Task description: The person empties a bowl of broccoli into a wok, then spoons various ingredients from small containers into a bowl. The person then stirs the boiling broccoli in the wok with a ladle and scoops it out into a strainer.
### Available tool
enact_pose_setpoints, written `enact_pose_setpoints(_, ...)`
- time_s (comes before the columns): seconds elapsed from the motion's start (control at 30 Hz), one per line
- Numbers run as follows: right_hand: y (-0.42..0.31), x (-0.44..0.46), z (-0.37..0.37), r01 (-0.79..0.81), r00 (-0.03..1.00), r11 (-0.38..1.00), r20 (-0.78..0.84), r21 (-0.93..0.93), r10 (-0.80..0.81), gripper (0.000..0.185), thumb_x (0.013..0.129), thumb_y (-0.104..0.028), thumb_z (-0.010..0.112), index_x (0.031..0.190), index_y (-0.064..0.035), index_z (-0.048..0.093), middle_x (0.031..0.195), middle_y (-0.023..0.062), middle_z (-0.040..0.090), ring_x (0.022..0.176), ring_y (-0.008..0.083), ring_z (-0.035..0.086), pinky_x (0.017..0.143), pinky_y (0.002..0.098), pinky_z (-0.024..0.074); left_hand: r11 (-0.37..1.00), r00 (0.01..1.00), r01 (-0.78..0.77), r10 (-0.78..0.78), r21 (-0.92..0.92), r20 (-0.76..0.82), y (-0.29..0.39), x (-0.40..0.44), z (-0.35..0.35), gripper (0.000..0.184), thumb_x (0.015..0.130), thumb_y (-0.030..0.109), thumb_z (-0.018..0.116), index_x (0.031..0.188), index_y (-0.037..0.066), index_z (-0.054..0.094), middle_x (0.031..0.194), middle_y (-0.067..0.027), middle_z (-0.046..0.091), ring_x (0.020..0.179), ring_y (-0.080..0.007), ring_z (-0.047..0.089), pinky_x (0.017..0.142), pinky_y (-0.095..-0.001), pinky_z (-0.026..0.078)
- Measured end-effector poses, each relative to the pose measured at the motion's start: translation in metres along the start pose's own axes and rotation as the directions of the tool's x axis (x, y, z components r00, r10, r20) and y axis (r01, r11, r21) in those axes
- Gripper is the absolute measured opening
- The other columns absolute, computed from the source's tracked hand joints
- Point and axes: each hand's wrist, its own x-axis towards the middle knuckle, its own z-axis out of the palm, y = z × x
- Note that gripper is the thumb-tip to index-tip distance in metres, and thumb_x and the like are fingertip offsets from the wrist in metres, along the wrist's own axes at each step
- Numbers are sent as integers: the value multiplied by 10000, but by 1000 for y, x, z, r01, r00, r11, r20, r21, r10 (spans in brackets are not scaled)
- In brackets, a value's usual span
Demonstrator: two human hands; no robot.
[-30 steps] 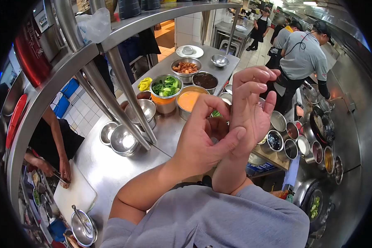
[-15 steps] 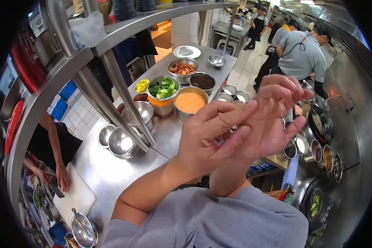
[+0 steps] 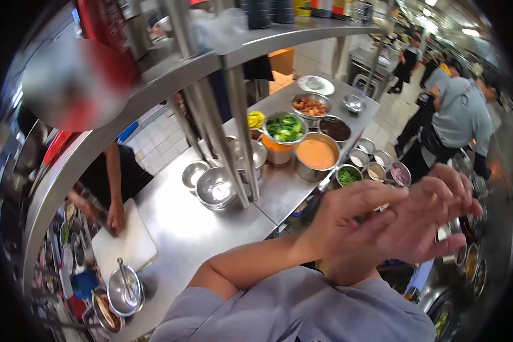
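Observation:
Both my hands are raised together over the right part of the view. My left hand (image 3: 353, 219) has its thumb and forefinger bent towards each other against the palm side of the right hand. What lies between those fingertips, if anything, is too small and blurred to make out; its other fingers are mostly hidden. My right hand (image 3: 419, 222) is palm up, fingers apart and loosely curved, holding nothing visible. Just behind the hands are a bowl of chopped greens (image 3: 347, 175), a bowl of chopped purple pieces (image 3: 399, 173) and a pot of orange sauce (image 3: 317, 154).
Left of me runs a steel counter (image 3: 211, 233) under a shelf rail (image 3: 302, 40) on posts. Nested metal bowls (image 3: 216, 188) and a pot of leafy greens (image 3: 285, 127) stand there. Another person's hands (image 3: 115, 216) work with a knife at a cutting board (image 3: 125, 242). Co-workers (image 3: 461, 108) stand back right.
The view has swung, so the counter and bowls sit further right and more of the left side shows. My hands stay together in nearly the same pose.

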Motion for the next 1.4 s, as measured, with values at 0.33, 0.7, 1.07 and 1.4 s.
enact_pose_setpoints(0.33, -2, -19, -16, 58, 998, 993, -18, -101, -60, 371, 681, -143, 640, 1007, -10, 524, 1005, 112, 395, 992, 232, 364, 810, 343, 351, 985, 985, -169, 169, 12, 26, -23, -10, -1, 390, 792, 16, 549, 1179, 63, 530, 966, -111, 519, 826, -226, 553, 704, -305, 452)
enact_pose_setpoints(0.7, -19, -86, -68, -440, 370, 69, -111, -895, 922, 327, 820, -263, 557, 1013, 1, 556, 850, 124, 567, 793, 244, 569, 694, 337, 454, 233, -74, 420, -954, 877, 289, -143, -284, -109, 438, 809, 423, 507, 1169, 172, 512, 1003, -159, 605, 959, -307, 569, 797, -389, 440)
enact_pose_setpoints(1.07, -42, -125, -63, -562, -87, -127, -94, -817, 992, 336, 868, -221, 513, 1146, -38, 463, 962, 139, 515, 867, 277, 531, 741, 349, 428, 623, 610, 774, -781, 112, 135, -27, -165, -158, 332, 806, 283, 610, 1002, 19, 566, 900, -111, 591, 795, -192, 581, 724, -293, 462)
enact_pose_setpoints(1.4, -65, -83, -68, -996, 81, 87, 757, 32, 648, 480, 841, -365, 549, 1040, 64, 471, 1020, 219, 458, 892, 348, 488, 770, 380, 399, 654, 773, 634, -531, -414, 346, -2, -145, -140, 322, 829, 290, 591, 939, -8, 542, 848, -80, 549, 751, -155, 542, 650, -261, 437)
